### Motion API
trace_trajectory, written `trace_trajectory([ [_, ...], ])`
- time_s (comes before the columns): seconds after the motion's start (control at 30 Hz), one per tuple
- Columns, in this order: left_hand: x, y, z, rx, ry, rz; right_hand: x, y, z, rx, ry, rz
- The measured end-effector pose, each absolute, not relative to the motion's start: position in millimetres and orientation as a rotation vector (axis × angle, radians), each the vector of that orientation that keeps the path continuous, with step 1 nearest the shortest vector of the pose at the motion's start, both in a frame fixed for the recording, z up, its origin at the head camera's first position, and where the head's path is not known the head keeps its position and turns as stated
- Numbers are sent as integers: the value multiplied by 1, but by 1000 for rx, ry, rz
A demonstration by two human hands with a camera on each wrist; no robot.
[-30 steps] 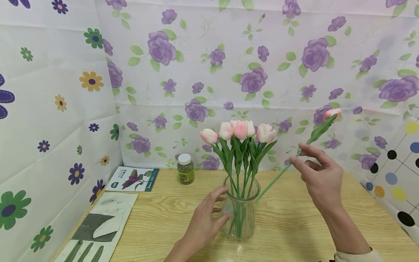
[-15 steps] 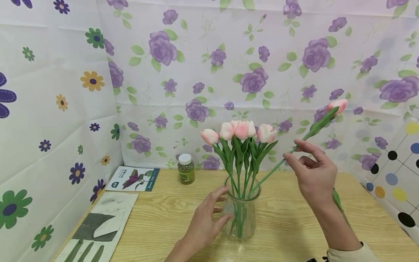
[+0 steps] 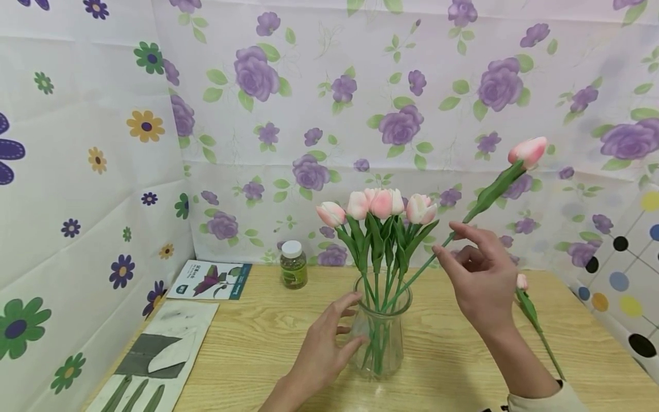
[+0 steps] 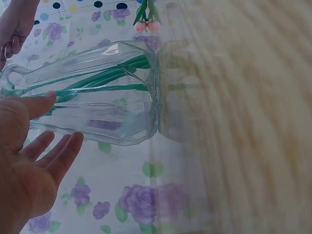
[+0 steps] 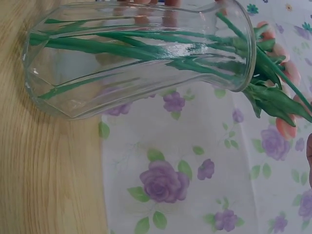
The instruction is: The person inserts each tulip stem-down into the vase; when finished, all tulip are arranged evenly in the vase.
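A clear glass vase (image 3: 395, 349) stands upright on the table, holding several pink-and-white tulips (image 3: 381, 204) with green leaves. My left hand (image 3: 325, 337) holds the vase from its left side, thumb in front near the neck; the left wrist view shows the thumb (image 4: 41, 103) over the glass. Between right thumb and forefinger, my right hand (image 3: 479, 277) pinches the stem of one more tulip (image 3: 491, 193). That flower leans up to the right, its lower stem crossing the rim into the mouth. Green stems (image 5: 131, 46) show through the glass in the right wrist view.
Another tulip (image 3: 528, 312) lies on the table at the right, partly behind the right forearm. At the back left are a white-lidded jar (image 3: 293, 272) and a printed booklet (image 3: 208, 280). A grey-and-white printed sheet (image 3: 154, 355) lies along the left edge. Flower-patterned sheets surround the table.
My right hand has moved left and slightly up with the tulip, bringing its stem end from outside the vase into the mouth. The lying tulip has come into sight. The left hand stays put.
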State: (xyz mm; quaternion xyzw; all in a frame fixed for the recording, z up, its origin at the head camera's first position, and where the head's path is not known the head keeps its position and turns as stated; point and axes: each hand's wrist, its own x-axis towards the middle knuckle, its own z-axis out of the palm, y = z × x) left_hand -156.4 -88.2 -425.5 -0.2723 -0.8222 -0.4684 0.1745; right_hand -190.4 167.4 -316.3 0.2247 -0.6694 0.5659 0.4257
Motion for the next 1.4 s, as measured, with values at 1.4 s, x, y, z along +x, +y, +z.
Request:
trace_trajectory([
  [1.4,-157,-89,-426,-783,-2331,-1311,-181,135,-347,928,-1817,975],
])
